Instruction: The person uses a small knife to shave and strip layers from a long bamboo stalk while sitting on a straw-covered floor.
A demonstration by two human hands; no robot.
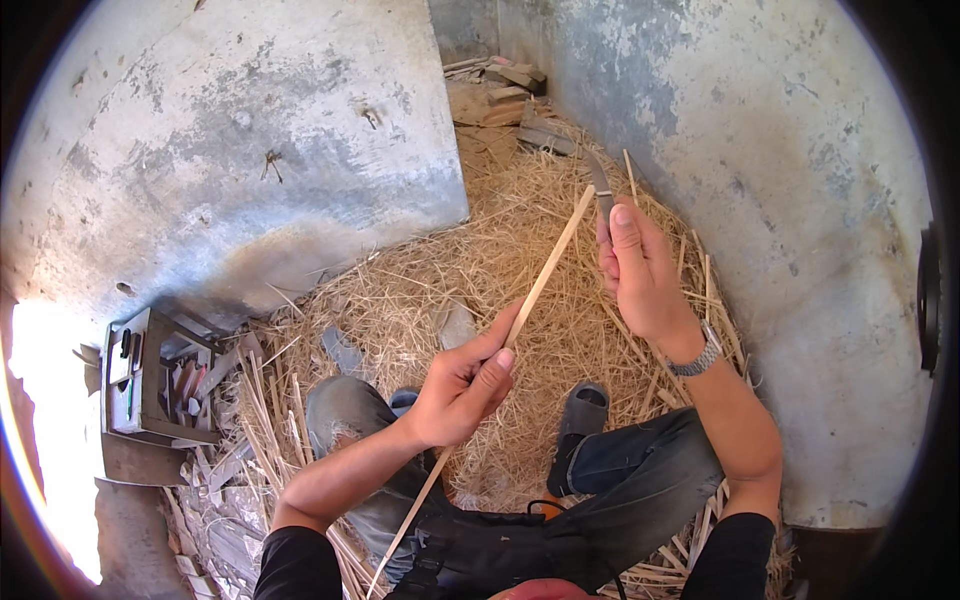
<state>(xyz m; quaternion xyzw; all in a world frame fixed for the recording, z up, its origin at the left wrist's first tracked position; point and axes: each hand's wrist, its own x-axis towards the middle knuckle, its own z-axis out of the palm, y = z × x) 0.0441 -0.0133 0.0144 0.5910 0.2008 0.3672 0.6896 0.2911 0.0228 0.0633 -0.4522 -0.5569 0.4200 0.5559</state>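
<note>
My left hand [465,385] is closed around the middle of a long, thin pale strip of wood or bamboo [550,265]. The strip slants from low beside my left leg up toward the right, and its upper end comes close to the knife. In my right hand [640,270] is a knife [599,180] with a curved blade pointing up and away from me. My fingers cover most of its handle. Whether the blade touches the strip's end, I cannot tell.
Shavings [400,285] cover the floor around my legs. Long strips [265,410] lie at the left, near a small wooden stool [150,375] holding small items. Walls [740,170] rise at the right and far left; bricks [515,80] lie in the far corner.
</note>
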